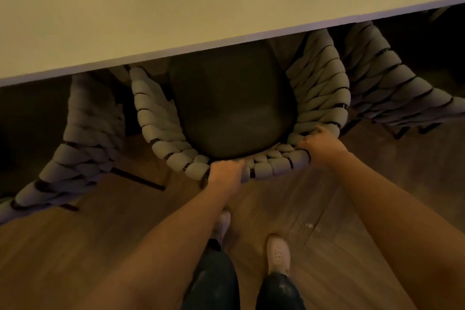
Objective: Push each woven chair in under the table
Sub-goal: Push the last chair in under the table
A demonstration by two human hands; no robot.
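Woven rim of the middle chair was held in your left hand and right hand, fingers curled round it, the chair only partly under the table, so I think an uneven push could have knocked it against the right chair just beside.

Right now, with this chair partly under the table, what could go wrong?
The left grip and right grip hold the middle woven chair's back rim; pushed far, fingers might get pinched at the table edge. Its right side sits close to the right woven chair and may snag.
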